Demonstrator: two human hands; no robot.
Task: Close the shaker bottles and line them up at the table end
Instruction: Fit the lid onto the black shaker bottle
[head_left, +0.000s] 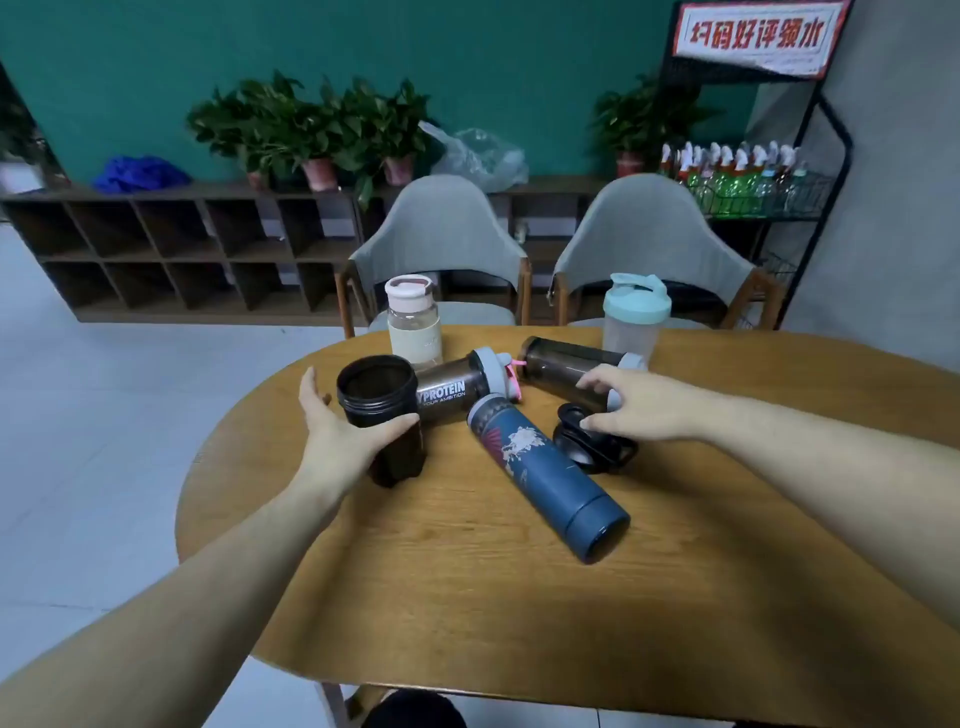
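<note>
An open black shaker bottle (378, 400) stands upright with no lid; my left hand (337, 431) wraps its side. Its black lid (589, 447) lies on the wooden table (467, 597), and my right hand (639, 402) rests its spread fingertips on the lid's top. A smoky bottle printed PROTEIN (452, 392) lies on its side behind, its grey cap on. A second smoky bottle (566, 364) lies partly hidden under my right hand. A blue patterned bottle (545, 473) lies diagonally in the middle. At the far end stand a clear pink-lidded bottle (413, 322) and a teal-lidded shaker (635, 319).
Two grey chairs (441, 234) face the table's far edge. Behind them runs a low cubby shelf (182, 249) with potted plants. A wire rack of drink bottles (748, 176) stands at the right wall.
</note>
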